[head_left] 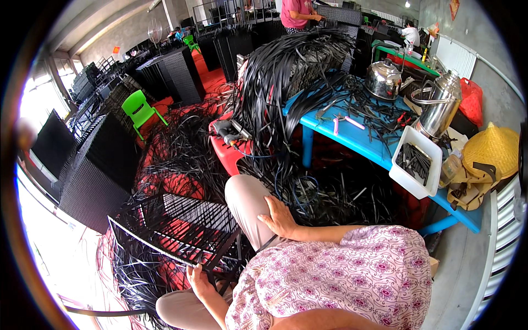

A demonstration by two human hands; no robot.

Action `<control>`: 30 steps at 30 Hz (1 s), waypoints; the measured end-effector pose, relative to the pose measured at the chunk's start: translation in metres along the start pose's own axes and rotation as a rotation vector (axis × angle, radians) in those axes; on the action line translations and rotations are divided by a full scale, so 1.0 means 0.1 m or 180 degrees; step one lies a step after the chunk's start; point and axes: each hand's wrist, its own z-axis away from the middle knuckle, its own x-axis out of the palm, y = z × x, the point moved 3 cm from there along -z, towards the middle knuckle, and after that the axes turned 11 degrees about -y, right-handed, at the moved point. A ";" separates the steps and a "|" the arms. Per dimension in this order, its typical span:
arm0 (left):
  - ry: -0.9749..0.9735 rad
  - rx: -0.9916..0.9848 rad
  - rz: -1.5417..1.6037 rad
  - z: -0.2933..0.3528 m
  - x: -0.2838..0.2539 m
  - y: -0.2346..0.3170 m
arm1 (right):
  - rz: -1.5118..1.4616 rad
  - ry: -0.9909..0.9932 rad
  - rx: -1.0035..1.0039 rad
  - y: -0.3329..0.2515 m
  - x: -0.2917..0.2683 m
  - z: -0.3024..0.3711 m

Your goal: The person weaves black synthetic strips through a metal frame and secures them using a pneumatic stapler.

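Observation:
A black half-woven frame (181, 223), strung with dark flat strips, leans at an angle before my knees. At its near lower corner, my left hand (201, 282) is closed around the frame's edge, fingertips curled over the bar. My right hand (279, 218) lies on my right knee (246, 206), fingers outstretched and holding nothing. Beyond that knee a power drill (226, 133) rests on a red stool (228, 155). Long black strips (269, 82) hang in a thick bundle beside it and spread over the red floor.
At right, a blue table (352, 137) carries a kettle (383, 80), a steel flask (441, 104), a white tray (416, 162) of short black pieces and a straw hat (491, 151). Woven black panels (102, 170) and a green chair (141, 111) stand left; a person (297, 15) stands behind.

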 end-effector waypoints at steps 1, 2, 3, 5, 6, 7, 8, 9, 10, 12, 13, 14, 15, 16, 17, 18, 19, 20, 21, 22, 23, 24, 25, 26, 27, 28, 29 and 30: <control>0.0024 0.0011 -0.0006 0.01 -0.01 0.00 | -0.0010 -0.0019 -0.0014 -0.01 0.01 0.00; 0.0055 0.0008 -0.0005 0.05 -0.02 0.01 | -0.0020 -0.0040 -0.0030 -0.03 0.01 0.00; 0.0093 0.0009 -0.0004 0.08 -0.03 0.02 | -0.0031 -0.0063 -0.0047 -0.04 0.02 -0.01; 0.0097 -0.0020 -0.0007 0.06 -0.02 0.02 | -0.0030 -0.0017 -0.0050 -0.03 0.01 0.00; 0.0106 -0.0018 -0.0011 0.05 -0.01 0.02 | -0.0031 0.0003 -0.0054 -0.02 0.01 0.00; 0.0103 -0.0032 -0.0021 0.05 0.00 0.01 | -0.0032 0.0012 -0.0058 -0.01 0.00 -0.01; 0.0114 -0.0053 -0.0024 0.07 -0.01 0.00 | -0.0034 0.0012 -0.0063 0.00 0.01 -0.01; 0.0131 -0.0056 -0.0028 0.07 -0.01 0.00 | -0.0036 0.0013 -0.0068 0.00 0.01 -0.01; 0.0143 -0.0072 -0.0032 0.08 0.00 0.01 | -0.0037 0.0018 -0.0077 0.01 0.01 -0.01; 0.0202 -0.0052 -0.0027 0.07 0.05 0.01 | -0.0038 0.0035 -0.0093 0.02 0.02 -0.01; 0.0231 -0.0045 -0.0017 0.09 0.09 0.02 | -0.0034 0.0036 -0.0086 0.02 0.02 0.00; 0.0258 -0.0040 -0.0009 0.10 0.11 0.03 | -0.0030 0.0039 -0.0078 0.02 0.02 -0.01; 0.0132 -0.0010 0.0005 0.09 0.11 0.03 | -0.0026 0.0045 -0.0068 0.03 0.02 -0.01; 0.0024 0.0019 0.0015 0.09 0.08 0.03 | -0.0034 0.0033 -0.0059 0.02 0.02 -0.01; -0.0085 0.0047 0.0026 0.10 0.05 0.03 | -0.0042 0.0022 -0.0049 0.01 0.02 -0.01; -0.0092 0.0038 0.0022 0.10 0.01 0.03 | -0.0050 0.0013 -0.0038 0.00 0.03 -0.01; -0.0120 0.0038 0.0030 0.07 0.00 0.02 | -0.0030 0.0050 -0.0060 0.01 0.02 -0.02; -0.0148 0.0039 0.0037 0.05 0.00 0.01 | -0.0025 0.0033 -0.0054 0.01 0.02 -0.01; -0.0097 0.0026 -0.0031 0.08 -0.01 0.01 | -0.0019 0.0017 -0.0048 0.01 0.02 -0.01; 0.0032 0.0022 -0.0017 0.09 0.02 0.01 | -0.0019 -0.0007 -0.0047 0.00 0.02 0.00; 0.0164 0.0015 -0.0004 0.09 0.06 0.01 | -0.0026 0.0008 -0.0054 0.00 0.02 0.00; 0.0291 0.0012 0.0010 0.09 0.09 0.01 | -0.0032 0.0023 -0.0060 0.00 0.01 -0.01; 0.0325 0.0007 0.0028 0.09 0.10 0.01 | -0.0035 0.0038 -0.0064 0.00 0.00 -0.01; 0.0319 0.0001 0.0029 0.09 0.10 0.01 | -0.0046 0.0038 -0.0065 0.00 0.00 0.00; 0.0296 -0.0005 0.0035 0.10 0.08 0.01 | -0.0057 0.0039 -0.0065 0.00 0.00 0.00; 0.0268 -0.0003 0.0031 0.10 0.06 0.01 | -0.0067 0.0039 -0.0071 -0.01 0.00 0.00; 0.0246 -0.0001 0.0026 0.10 0.06 0.01 | -0.0069 0.0027 -0.0062 -0.02 0.00 0.00; 0.0234 0.0003 0.0019 0.10 0.05 0.01 | -0.0071 0.0014 -0.0054 -0.03 0.00 0.01</control>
